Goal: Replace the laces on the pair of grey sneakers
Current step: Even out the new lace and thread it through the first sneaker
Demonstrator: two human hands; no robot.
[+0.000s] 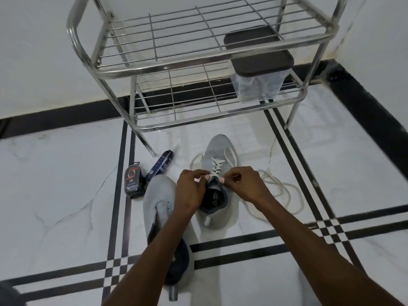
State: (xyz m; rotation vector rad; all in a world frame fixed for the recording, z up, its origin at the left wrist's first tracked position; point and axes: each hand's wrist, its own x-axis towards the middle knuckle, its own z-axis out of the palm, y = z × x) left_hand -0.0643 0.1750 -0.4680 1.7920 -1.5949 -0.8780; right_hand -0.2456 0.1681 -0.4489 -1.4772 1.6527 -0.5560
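Observation:
Two grey sneakers lie on the tiled floor. The right sneaker point(217, 149) points away from me and carries a cream lace point(216, 165) crossed through its eyelets. Both hands meet at its collar: my left hand point(191, 189) and my right hand point(245, 184) each pinch the lace at the top eyelets. Loose lace ends loop out on both sides of the toe. The left sneaker point(157, 195) lies nearer to me with no lace showing, partly under my left forearm. A loose cream lace point(284, 191) lies coiled on the floor to the right.
A steel wire shoe rack point(198, 69) stands just beyond the sneakers, holding a clear box with a dark lid point(258, 60). A dark shoe-polish bottle point(133, 181) and a blue packet point(160, 165) lie left of the sneakers. White walls meet behind the rack.

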